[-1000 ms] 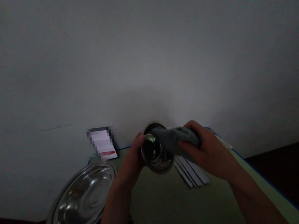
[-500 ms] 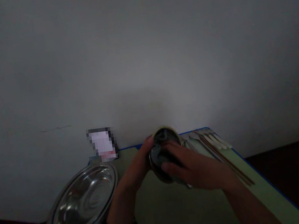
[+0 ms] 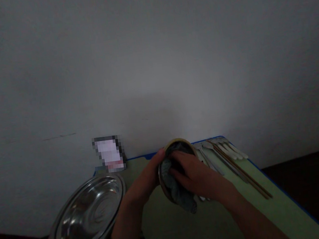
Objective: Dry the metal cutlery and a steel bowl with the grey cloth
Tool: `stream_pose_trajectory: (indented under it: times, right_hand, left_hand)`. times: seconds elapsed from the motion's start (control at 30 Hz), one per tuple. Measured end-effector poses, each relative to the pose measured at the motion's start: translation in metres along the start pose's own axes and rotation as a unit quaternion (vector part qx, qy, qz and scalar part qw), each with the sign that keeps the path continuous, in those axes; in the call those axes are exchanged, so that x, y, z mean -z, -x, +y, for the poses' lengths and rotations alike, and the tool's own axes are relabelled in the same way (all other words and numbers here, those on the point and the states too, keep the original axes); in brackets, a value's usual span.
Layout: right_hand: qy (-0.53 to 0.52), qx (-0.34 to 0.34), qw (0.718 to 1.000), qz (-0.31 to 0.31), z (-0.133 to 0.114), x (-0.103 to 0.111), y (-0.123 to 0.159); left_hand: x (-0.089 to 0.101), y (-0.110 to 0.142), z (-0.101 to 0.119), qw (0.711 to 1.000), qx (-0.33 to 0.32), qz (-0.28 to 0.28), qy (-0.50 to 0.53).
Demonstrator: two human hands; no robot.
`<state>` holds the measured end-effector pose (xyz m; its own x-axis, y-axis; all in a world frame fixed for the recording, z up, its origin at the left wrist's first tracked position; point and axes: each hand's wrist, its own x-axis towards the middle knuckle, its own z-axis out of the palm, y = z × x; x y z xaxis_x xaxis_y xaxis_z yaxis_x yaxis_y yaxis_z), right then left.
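Note:
A round metal bowl (image 3: 166, 190) is held tilted above the table, its opening turned toward me. My left hand (image 3: 151, 171) grips it by the left side, thumb at the rim and the other fingers hidden behind. Inside the opening, my right hand (image 3: 193, 171) presses a grey-green cloth (image 3: 180, 194) against the inner wall. One end of the cloth hangs over the bowl's lower rim. The fingertips of my right hand are hidden in the bowl and the cloth.
A large steel basin (image 3: 87, 217) stands at the table's left side, near a blurred phone-like screen (image 3: 109, 152). To the right lie spoons (image 3: 208, 160), brown chopsticks (image 3: 247, 174) and white-handled cutlery (image 3: 233, 151) on the green table (image 3: 280, 205). A wall (image 3: 152, 58) rises behind.
My right hand has brought the cloth from the bowl's right side into its opening, then shifted it inside. The bowl has moved slightly right and down, and the cutlery at right has come into sight.

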<state>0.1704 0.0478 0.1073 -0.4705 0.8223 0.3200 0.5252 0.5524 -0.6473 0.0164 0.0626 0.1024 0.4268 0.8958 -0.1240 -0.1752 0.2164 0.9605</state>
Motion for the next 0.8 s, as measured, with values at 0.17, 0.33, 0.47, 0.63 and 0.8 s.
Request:
stream_pose_trajectory:
  times: [0.17,0.33,0.47,0.63,0.8]
  right_hand:
    - [0.037,-0.083,0.995,0.036,0.003,-0.001,-0.002]
    - [-0.008,-0.072,0.995,0.063,-0.002,0.008,-0.002]
    - [-0.089,-0.021,0.996,0.005,-0.010,0.011,0.004]
    - [-0.103,-0.034,0.993,-0.039,-0.010,0.008,0.007]
    - [-0.153,-0.101,0.980,0.080,0.006,0.028,0.007]
  left_hand:
    - [-0.003,-0.004,-0.002,0.999,-0.043,0.014,0.000]
    - [-0.006,-0.003,-0.001,0.998,-0.040,0.002,0.040]
    - [-0.002,-0.004,0.000,0.997,-0.039,0.026,0.060]
    - [0.000,-0.009,0.000,0.996,-0.020,0.069,0.062]
    - [0.005,-0.011,-0.001,0.993,-0.031,0.097,0.059]
